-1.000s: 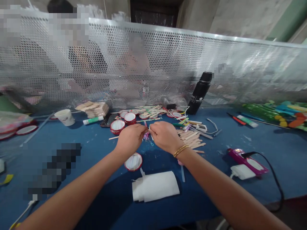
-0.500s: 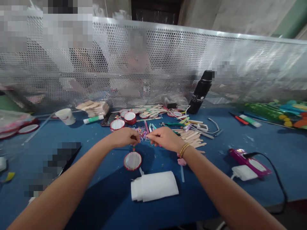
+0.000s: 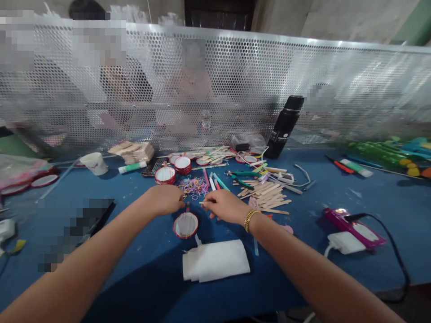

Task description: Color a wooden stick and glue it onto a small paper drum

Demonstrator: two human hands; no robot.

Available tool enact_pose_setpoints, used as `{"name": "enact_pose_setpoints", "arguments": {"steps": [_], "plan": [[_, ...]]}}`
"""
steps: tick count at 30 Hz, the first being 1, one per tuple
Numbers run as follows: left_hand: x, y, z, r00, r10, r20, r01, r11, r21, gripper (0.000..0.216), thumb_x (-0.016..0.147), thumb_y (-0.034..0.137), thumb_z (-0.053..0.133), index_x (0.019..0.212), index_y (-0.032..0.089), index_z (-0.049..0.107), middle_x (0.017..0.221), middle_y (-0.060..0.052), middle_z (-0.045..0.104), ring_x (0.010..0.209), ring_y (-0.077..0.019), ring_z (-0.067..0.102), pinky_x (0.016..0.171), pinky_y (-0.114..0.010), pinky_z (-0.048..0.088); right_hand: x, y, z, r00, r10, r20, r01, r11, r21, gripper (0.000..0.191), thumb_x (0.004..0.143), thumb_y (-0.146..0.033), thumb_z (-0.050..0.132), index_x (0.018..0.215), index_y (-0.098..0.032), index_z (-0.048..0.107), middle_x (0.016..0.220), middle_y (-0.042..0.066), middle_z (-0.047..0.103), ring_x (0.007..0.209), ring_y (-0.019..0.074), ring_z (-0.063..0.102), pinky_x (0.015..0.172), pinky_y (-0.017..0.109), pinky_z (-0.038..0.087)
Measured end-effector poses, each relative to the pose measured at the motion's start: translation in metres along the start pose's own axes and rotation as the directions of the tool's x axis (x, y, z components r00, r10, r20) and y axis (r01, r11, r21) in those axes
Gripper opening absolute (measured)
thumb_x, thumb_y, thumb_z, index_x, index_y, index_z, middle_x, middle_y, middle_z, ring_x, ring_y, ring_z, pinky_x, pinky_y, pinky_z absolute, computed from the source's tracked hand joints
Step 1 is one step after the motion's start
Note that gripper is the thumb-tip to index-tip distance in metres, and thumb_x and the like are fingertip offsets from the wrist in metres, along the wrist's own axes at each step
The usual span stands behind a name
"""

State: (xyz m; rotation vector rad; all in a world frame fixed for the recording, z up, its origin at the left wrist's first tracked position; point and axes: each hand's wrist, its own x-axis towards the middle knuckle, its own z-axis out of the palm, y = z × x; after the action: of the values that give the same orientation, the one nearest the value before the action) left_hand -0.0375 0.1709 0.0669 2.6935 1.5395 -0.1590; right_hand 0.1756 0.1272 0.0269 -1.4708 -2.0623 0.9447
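My left hand [image 3: 167,199] is closed, its fingertips curled at the left edge of a pile of small coloured rubber bands [image 3: 193,187]. What it pinches, if anything, is hidden. Across from it, my right hand [image 3: 224,205] pinches a small pale strip [image 3: 201,203] that points left. Just below the fingers lies a round whitish disc with a red rim [image 3: 186,225], its short striped handle toward my left fingertips. A folded white cloth [image 3: 217,262] rests nearer to me. Several pens [image 3: 217,181] lie beyond my right hand.
Wooden craft sticks [image 3: 271,196] and green-handled pliers [image 3: 244,175] lie right of centre. Red-rimmed discs [image 3: 164,175] are stacked behind the bands. A paper cup [image 3: 94,163], black bottle [image 3: 284,128], and magenta device with cable [image 3: 357,229] stand or lie around. A perforated metal screen [image 3: 229,89] borders the back.
My hands have moved apart and slightly toward me, uncovering more of the rubber band pile. The pale strip now shows at my right fingertips. The red-rimmed disc stays in place.
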Motion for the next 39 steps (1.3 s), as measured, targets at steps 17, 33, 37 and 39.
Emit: {"name": "enact_pose_setpoints", "arguments": {"steps": [17,33,37,39], "plan": [[-0.025,0.005,0.020,0.977,-0.180,-0.113,0.131,0.929,-0.348,0.019,0.087,0.023,0.054,0.099,0.019,0.069,0.100,-0.009,0.076,0.090,-0.0268,0.069,0.073,-0.033,0.045,0.005,-0.005,-0.002,0.990,-0.041,-0.134,0.054,0.993,0.100,0.024,0.096,-0.026,0.057,0.079,-0.017,0.071,0.081,0.003,0.071,0.080,0.0142,0.062,0.071,0.024,0.044],[-0.016,0.052,0.009,0.953,-0.279,-0.120,-0.153,-0.100,-0.983,0.049,0.067,0.050,0.085,0.103,0.017,0.079,0.089,-0.008,0.077,0.084,-0.0182,0.067,0.057,-0.019,0.047,0.003,-0.008,-0.022,0.946,-0.290,-0.145,0.322,0.795,0.513,0.031,0.095,-0.043,0.054,0.083,-0.017,0.065,0.070,-0.002,0.061,0.064,0.0092,0.055,0.065,0.022,0.044],[-0.011,0.051,0.006,0.923,-0.343,-0.175,-0.196,-0.026,-0.980,0.045,0.063,0.047,0.088,0.094,0.016,0.079,0.083,-0.005,0.077,0.073,-0.0144,0.067,0.053,-0.017,0.047,0.004,-0.014,-0.029,0.974,-0.187,-0.128,0.226,0.852,0.472,0.033,0.097,-0.044,0.052,0.084,-0.016,0.065,0.067,-0.002,0.061,0.059,0.0091,0.054,0.061,0.022,0.044],[-0.006,0.051,-0.001,0.906,-0.383,-0.180,-0.203,-0.020,-0.979,0.039,0.066,0.045,0.087,0.090,0.016,0.077,0.084,-0.005,0.077,0.073,-0.0144,0.069,0.053,-0.017,0.049,-0.001,-0.017,-0.048,0.983,-0.121,-0.141,0.162,0.929,0.331,0.037,0.099,-0.045,0.047,0.087,-0.016,0.066,0.068,0.000,0.063,0.057,0.0098,0.055,0.059,0.023,0.043]]}}
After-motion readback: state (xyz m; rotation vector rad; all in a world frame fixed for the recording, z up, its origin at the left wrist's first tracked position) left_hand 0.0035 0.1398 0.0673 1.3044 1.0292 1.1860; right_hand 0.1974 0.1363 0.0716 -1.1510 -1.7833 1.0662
